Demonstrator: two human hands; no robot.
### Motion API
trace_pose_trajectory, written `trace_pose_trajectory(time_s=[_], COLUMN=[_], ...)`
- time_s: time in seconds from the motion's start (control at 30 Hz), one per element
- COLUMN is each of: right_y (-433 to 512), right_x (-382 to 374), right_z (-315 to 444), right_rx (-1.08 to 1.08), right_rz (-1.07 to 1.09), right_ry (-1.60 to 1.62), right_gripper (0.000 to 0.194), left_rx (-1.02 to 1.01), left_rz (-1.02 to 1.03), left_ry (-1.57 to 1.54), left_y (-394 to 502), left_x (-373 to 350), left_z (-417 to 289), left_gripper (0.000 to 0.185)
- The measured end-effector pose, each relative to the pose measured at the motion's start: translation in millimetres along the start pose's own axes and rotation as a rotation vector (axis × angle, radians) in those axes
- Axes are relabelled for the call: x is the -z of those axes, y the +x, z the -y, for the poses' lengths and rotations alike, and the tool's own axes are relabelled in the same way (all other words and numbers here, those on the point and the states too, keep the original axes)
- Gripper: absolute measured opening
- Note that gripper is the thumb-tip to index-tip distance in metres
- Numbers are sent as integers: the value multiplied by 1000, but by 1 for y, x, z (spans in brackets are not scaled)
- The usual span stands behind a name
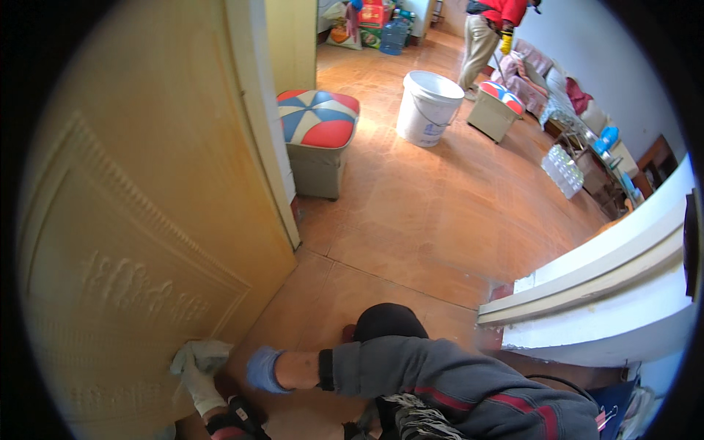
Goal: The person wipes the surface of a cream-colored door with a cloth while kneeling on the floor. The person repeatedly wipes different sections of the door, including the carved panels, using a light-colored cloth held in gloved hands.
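My left hand (195, 385), in a whitish glove, is low against the embossed panel of a yellowish door (159, 181). It presses a pale, crumpled cloth (212, 355) to the door's surface. My right hand (267, 369) wears a blue glove and hovers over the floor, a little right of the cloth and apart from the door. Its fingers are turned away, so whether it holds something is hidden. The dark grey sleeve of my right arm (429, 366) crosses the lower part of the view, in front of my dark-clothed knee (390, 322).
A padded storage stool (316, 170) stands beyond the door's edge. A white plastic bucket (426, 118) and a second stool (492, 118) are farther off, near a person (484, 44) with yellow gloves. Packed bottles (562, 171) lie on the tiled floor (407, 231). A door frame (583, 280) bounds the right.
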State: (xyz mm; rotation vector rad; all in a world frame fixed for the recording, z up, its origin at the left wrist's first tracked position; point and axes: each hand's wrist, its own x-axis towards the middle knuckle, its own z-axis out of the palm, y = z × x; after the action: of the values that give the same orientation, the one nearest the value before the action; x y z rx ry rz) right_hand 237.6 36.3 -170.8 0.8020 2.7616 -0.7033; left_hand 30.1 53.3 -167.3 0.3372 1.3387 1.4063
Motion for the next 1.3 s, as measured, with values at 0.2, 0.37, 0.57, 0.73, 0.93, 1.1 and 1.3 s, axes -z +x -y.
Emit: trace_pose_trajectory(time_s=[0.2,0.37,0.57,0.73,0.93,1.1,1.3], right_y=[-23,-36,-47,-54,-63,-61,-63], right_x=[29,44,55,69,91,119,122], right_z=[6,7,1,3,4,-14,-9], right_rx=[-9,-35,-6,-15,-51,-106,-72], right_rz=[-69,-64,1,5,-17,-531,-1112], right_ry=[-38,-12,20,42,11,90,549], right_gripper=[17,19,22,27,27,32,41], left_rx=[92,70,143,50,-24,-150,-461], left_rz=[-95,-152,-25,-124,-83,183,182], left_ry=[-81,-28,86,264,-9,-25,396], left_y=[61,70,61,64,23,-28,-114], left_x=[35,34,39,20,-24,-54,-81], left_z=[37,52,63,66,23,-31,-64], left_gripper=[36,43,38,34,37,32,30])
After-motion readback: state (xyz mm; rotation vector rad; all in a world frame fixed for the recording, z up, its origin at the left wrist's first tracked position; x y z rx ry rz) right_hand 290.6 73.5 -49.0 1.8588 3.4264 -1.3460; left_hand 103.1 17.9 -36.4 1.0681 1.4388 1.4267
